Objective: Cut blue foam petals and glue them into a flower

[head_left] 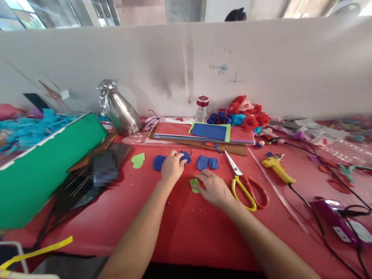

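Note:
My left hand [173, 167] has its fingers curled at a stack of blue paper pieces [184, 156], pressing or gripping at its edge. Another blue paper piece [158, 162] lies partly under that hand on its left. My right hand [214, 187] is low over the table, thumb and fingers apart, at a small light-green paper piece [194, 186] that it partly covers. Just beyond it lie two blue paper petals [207, 162] side by side. A green paper heart [137, 160] lies to the left. Scissors [243, 186] with yellow and orange handles rest to the right, blades slightly apart.
On the red table [180, 232] stand a metal jug [122, 110] and a red-lidded jar [202, 109]. Paper sheets [174, 131] are stacked behind my hands, near paper flowers [247, 114]. A yellow glue gun [279, 169] with a cord lies right; a green box [52, 170] stands left.

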The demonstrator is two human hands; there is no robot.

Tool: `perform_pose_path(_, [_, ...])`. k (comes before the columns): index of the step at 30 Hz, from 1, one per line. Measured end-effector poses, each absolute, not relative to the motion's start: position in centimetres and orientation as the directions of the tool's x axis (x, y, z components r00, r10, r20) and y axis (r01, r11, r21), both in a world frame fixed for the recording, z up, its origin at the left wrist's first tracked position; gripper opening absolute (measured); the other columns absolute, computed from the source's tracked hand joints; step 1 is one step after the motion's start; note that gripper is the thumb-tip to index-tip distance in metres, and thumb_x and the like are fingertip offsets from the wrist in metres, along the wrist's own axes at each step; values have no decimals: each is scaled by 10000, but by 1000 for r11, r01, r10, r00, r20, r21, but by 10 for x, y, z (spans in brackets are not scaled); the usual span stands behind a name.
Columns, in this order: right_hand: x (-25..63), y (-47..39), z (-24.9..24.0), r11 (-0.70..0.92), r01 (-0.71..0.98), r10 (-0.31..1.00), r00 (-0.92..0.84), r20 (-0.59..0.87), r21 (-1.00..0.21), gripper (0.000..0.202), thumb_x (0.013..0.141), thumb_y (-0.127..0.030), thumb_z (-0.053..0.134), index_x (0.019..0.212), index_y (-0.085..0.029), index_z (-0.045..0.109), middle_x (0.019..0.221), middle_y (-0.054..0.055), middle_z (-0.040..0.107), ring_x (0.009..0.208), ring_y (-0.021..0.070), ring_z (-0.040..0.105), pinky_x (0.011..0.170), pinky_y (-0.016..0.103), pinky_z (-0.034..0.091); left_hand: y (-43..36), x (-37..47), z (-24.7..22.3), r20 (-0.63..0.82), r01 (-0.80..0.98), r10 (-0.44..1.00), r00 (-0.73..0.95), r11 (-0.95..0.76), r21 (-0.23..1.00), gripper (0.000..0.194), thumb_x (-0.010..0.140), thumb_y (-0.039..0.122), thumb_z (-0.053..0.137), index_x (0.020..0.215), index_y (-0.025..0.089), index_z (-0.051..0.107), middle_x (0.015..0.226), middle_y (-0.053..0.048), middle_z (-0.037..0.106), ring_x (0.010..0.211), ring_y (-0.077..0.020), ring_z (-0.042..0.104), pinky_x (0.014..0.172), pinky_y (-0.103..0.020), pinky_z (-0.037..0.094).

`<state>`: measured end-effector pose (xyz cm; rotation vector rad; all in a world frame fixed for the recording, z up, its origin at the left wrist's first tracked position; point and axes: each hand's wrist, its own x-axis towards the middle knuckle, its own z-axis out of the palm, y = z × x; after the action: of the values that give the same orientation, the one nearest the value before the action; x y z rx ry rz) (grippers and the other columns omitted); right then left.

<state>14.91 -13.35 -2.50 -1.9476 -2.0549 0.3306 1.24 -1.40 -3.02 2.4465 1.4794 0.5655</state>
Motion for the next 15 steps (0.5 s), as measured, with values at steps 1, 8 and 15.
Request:
perform_pose_path(1, [148,-134,-24,52,933,998,-37,47,-356,231,852,-292,569,1054,-217,651,1033,83,646,916,230,635,714,292,474,-15,13,-30,236,791,882,408,-470,392,254,858,269,515,1067,204,643,1038,-84,593,921,-210,608,814,-276,450])
perform_pose_path(8, [160,-130,-18,-78,896,985,138,108,-436,240,879,-274,502,1051,-231,664,1016,50,692,857,185,650,693,259,449,-17,17,-32,399,691,807,436,-584,425,306,852,169,472,1112,182,632,1088,-97,603,927,-211,613,816,-300,477])
perform_pose_path(15, [210,-148,12,-388,860,893,440,96,-332,202,861,-300,497,891,-236,686,921,36,726,824,205,647,607,258,381,-12,14,-38,549,612,720,424,-675,413,201,872,192,484,896,201,683,877,-47,694,809,-178,644,727,-264,475])
